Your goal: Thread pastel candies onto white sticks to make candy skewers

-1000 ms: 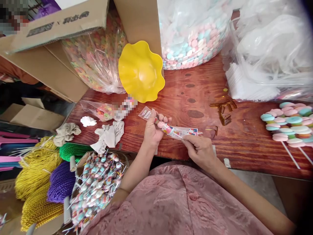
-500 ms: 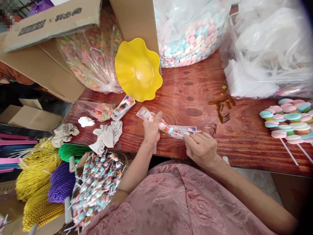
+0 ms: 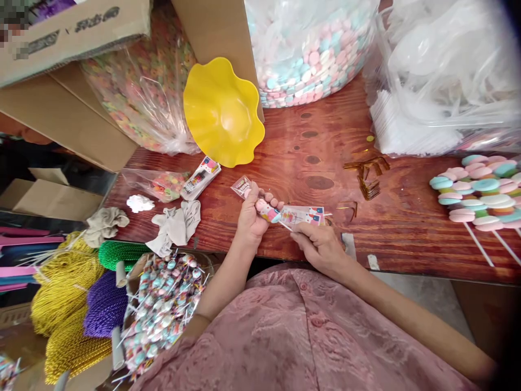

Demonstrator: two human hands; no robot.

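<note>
My left hand (image 3: pixel 253 217) is closed around a marshmallow stick (image 3: pixel 267 211), its pink, white and blue pieces showing past the fingers. Printed clear wrapping (image 3: pixel 241 186) pokes out above the thumb. The white stick end runs to my right hand (image 3: pixel 319 245), which pinches it between thumb and fingers. Just behind the right fingers, a printed clear bag (image 3: pixel 304 214) lies flat on the table. Bare marshmallow sticks (image 3: pixel 484 190) are stacked at the far right. Gold twist ties (image 3: pixel 368 182) lie beyond my right hand, with a single tie (image 3: pixel 350 208) nearer.
A yellow wavy bowl (image 3: pixel 223 111) leans by a cardboard box (image 3: pixel 73 103) holding a bag of ring candies (image 3: pixel 142 92). A large marshmallow bag (image 3: pixel 311 60) and a clear plastic bin (image 3: pixel 448 117) stand behind. Wrapped candies (image 3: pixel 165 309) fill a container below the table's left edge.
My right hand has shifted left and now pinches the stick closer to the marshmallows. My left fingers have curled over the wrapped pieces. The view has shifted slightly.
</note>
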